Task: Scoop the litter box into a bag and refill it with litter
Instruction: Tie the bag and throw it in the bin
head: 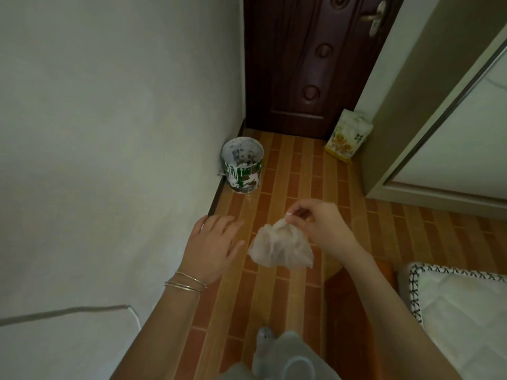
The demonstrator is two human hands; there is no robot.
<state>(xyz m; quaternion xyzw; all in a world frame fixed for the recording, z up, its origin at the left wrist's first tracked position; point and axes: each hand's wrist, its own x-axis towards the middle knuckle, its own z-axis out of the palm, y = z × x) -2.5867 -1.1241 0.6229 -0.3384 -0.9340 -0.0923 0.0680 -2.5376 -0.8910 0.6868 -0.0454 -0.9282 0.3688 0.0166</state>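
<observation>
One knotted bag [279,249] of scoopings hangs pinched in my right hand [318,223], left hand [212,242] slack and empty, with the bucket [242,167] ahead its likely drop, refill pending.

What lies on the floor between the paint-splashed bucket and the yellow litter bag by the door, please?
Only bare floor tiles between the bucket and litter bag, in the head view.

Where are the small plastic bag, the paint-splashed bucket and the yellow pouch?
small plastic bag [279,249]: head view, bulging middle.
paint-splashed bucket [242,178]: head view, outer wall.
yellow pouch [346,138]: head view, front face.
</observation>
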